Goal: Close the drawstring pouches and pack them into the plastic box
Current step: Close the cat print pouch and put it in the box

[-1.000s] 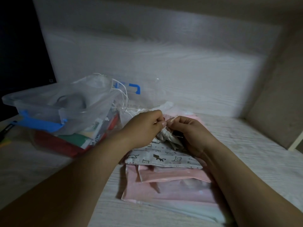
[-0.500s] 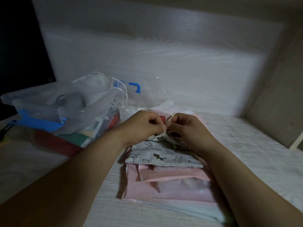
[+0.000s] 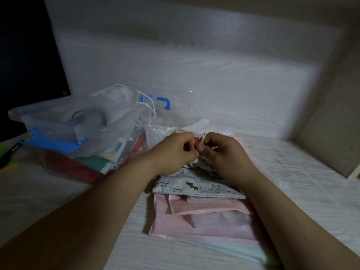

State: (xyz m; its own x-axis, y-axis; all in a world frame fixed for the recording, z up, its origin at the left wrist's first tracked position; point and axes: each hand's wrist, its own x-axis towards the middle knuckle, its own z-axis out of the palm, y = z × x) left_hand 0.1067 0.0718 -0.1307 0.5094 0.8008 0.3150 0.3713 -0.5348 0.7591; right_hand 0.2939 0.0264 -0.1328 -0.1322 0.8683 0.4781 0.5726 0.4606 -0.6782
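Hands [image 3: 176,151] drew together, pinching gathered cat-print pouch [image 3: 194,185].

Pale worktop [image 3: 292,182] bore the plastic box [image 3: 44,162]; pink pouches [image 3: 194,225] right of the box, dark tool [image 3: 11,152] left.

A desk [image 3: 292,172] runs across the view, closed in by a back panel [image 3: 194,75] behind and a side panel [image 3: 331,123] on the right. At the left, a plastic box [image 3: 58,164] stands on the desk with folded fabric inside and a lid [image 3: 50,121] lying tilted across its top. A screen [image 3: 29,55] stands behind it. Loose cords [image 3: 150,112] hang over the box's right edge. Just right of the box, in the centre, lies a stack of pouches [image 3: 204,221], with the top pouch [image 3: 194,185] set toward its far end. The left hand [image 3: 175,149] and right hand [image 3: 220,152] meet at that pouch's far end, pinching its drawstring [image 3: 203,136].
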